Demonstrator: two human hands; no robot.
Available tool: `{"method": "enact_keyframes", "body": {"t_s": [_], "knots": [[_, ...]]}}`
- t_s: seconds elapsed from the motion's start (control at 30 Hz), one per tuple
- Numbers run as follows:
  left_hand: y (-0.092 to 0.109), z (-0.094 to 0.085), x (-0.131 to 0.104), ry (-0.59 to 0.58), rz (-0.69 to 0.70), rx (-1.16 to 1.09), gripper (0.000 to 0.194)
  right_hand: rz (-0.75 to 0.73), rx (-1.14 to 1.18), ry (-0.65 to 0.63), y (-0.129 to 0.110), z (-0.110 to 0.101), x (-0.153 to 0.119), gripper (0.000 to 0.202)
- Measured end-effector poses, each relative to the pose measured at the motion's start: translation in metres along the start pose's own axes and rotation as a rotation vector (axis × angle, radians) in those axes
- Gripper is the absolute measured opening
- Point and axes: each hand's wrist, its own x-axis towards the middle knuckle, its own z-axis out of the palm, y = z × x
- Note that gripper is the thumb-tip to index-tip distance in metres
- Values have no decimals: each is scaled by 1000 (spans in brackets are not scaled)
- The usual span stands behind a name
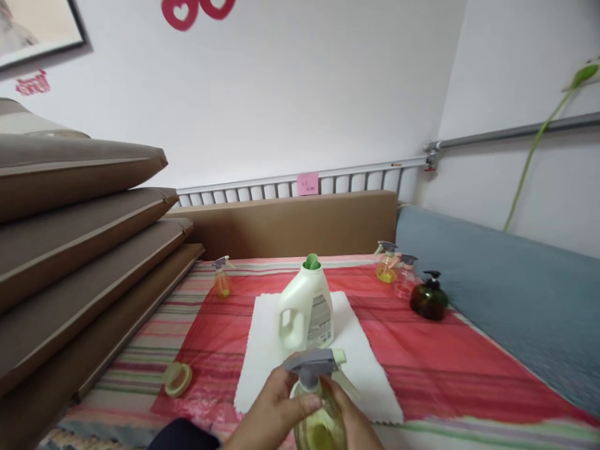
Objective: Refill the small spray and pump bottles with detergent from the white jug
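Close in front of me, my left hand (281, 406) wraps around a clear yellowish spray bottle (323, 425) with a grey and pale green trigger head. My right hand (349, 415) grips the same bottle from its right side, partly hidden behind it. The bottle stands roughly upright, with yellow liquid showing low inside. Just beyond it, a white detergent jug (307, 306) with a hollow handle and a green spout rests on a white cloth (351, 344); its cap is off. A round pale green cap (177, 379) lies to the left.
An orange-tinted spray bottle (222, 278) stands at the far left. Two spray bottles, one yellow (387, 265) and one pink (407, 278), stand far right beside a dark green pump bottle (429, 300). Stacked brown cushions (94, 250) border the left; a blue-grey surface (497, 281) borders the right.
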Motion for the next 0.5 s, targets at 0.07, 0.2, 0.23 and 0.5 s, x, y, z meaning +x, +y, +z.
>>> {"method": "enact_keyframes", "body": {"t_s": [0.07,0.2,0.23,0.5], "knots": [[5,-1,-3,-97,-85,-41,40,-4,20,-45,0,3,-1,86],[4,7,-1,89,-15,93,32,-5,37,4,-5,8,-2,91],[2,11,-1,189,15,143,30,-19,30,38,-6,9,-1,91],[0,3,-1,77,-10,118,27,-71,35,63,-16,7,1,87]]}}
